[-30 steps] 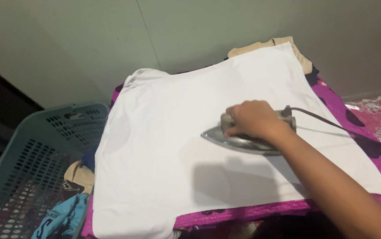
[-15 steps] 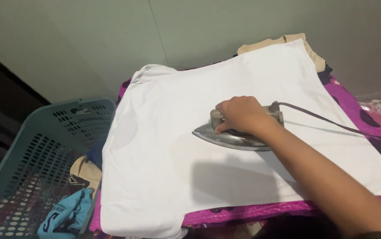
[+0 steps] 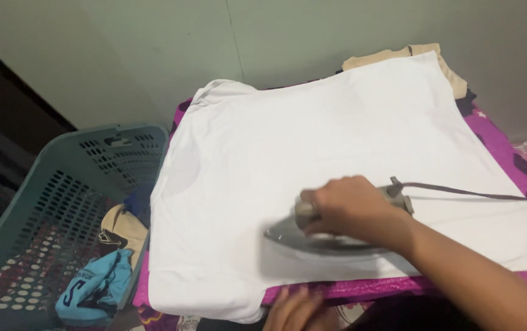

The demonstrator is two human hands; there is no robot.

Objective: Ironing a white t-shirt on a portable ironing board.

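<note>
The white shirt (image 3: 337,159) lies flat across the magenta-covered table (image 3: 502,138), and most of it looks smooth to me, with its near edge under work. Your right hand (image 3: 349,208) is clenched around the iron (image 3: 318,236), pressed near that edge. Your left hand (image 3: 294,309) touches the hem; I cannot tell whether it grips.

Smooth matt white cloth shirt (image 3: 337,141); glossy metal iron (image 3: 318,236) (blurred); perforated teal plastic basket (image 3: 49,214).
</note>
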